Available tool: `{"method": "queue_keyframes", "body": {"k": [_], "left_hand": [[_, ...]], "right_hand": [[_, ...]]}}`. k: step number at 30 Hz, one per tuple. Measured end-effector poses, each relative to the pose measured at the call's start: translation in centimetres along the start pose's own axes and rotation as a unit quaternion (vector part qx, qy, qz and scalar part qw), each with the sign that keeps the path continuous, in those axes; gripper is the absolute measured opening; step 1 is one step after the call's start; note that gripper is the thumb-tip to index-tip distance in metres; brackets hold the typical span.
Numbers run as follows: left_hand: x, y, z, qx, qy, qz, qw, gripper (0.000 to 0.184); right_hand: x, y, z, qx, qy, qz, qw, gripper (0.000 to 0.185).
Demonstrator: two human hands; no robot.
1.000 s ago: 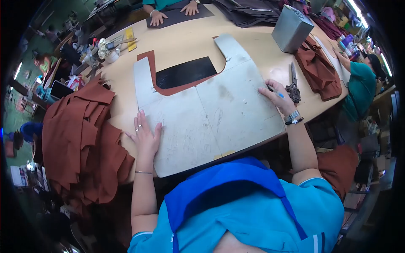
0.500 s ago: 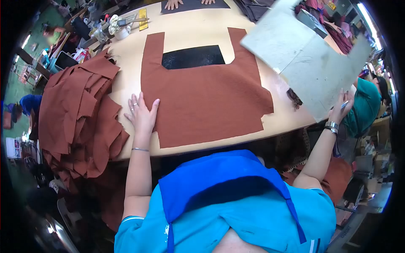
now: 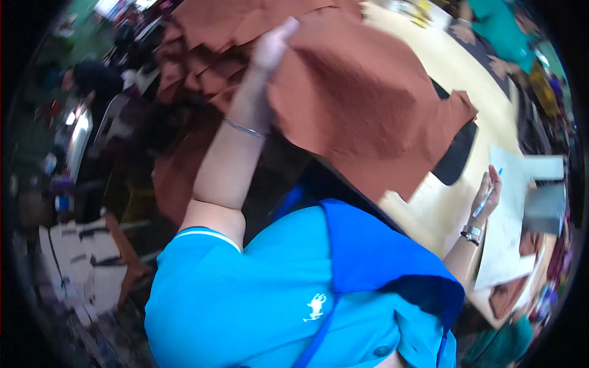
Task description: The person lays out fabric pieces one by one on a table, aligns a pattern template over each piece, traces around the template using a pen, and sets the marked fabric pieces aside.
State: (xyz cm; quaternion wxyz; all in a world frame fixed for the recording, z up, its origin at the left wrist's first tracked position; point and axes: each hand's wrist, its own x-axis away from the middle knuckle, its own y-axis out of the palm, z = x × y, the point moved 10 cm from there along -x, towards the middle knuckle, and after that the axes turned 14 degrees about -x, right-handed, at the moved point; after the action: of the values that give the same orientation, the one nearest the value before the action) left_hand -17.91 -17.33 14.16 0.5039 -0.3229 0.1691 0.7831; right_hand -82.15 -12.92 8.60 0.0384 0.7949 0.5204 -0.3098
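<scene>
My left hand, blurred, is closed at the upper left edge of a brown fabric piece. The piece bulges upward and hangs partly over the table's near edge, its far corner crumpled. Just beyond that hand lies a pile of brown fabric pieces, overlapping and jagged at the sides. A pen with a blue tip is held in my right hand, beside a pale template board. Under the fabric, part of a black sheet shows on the table.
The light tabletop curves along the right. Across it, a co-worker in a green top has both hands near a dark sheet. A grey box-like thing is beside the template. Pale cut pieces lie low at the left.
My view has swung left. The brown fabric piece, flat before, is now lifted and shifted toward the pile with my left hand. My right hand has let go of the template board and keeps the pen.
</scene>
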Motion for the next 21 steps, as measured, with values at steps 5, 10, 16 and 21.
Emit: {"method": "queue_keyframes", "body": {"k": [5, 10, 16, 21], "left_hand": [[2.7, -28.9, 12.0, -0.051, -0.167, 0.221, 0.960, 0.036], [7.8, -45.2, 23.4, -0.101, -0.159, 0.367, 0.911, 0.037], [7.1, -50.3, 25.4, -0.103, -0.177, 0.428, 0.880, 0.037], [0.4, -52.4, 13.4, -0.252, -0.255, 0.448, 0.819, 0.041]], "right_hand": [[1.8, 5.3, -2.8, 0.020, 0.015, -0.056, 0.998, 0.028], [2.5, 5.5, 1.9, -0.050, 0.097, -0.079, 0.991, 0.029], [2.6, 5.5, 0.8, -0.006, 0.095, -0.089, 0.992, 0.029], [2.5, 5.5, 0.5, 0.014, 0.086, -0.085, 0.993, 0.029]]}}
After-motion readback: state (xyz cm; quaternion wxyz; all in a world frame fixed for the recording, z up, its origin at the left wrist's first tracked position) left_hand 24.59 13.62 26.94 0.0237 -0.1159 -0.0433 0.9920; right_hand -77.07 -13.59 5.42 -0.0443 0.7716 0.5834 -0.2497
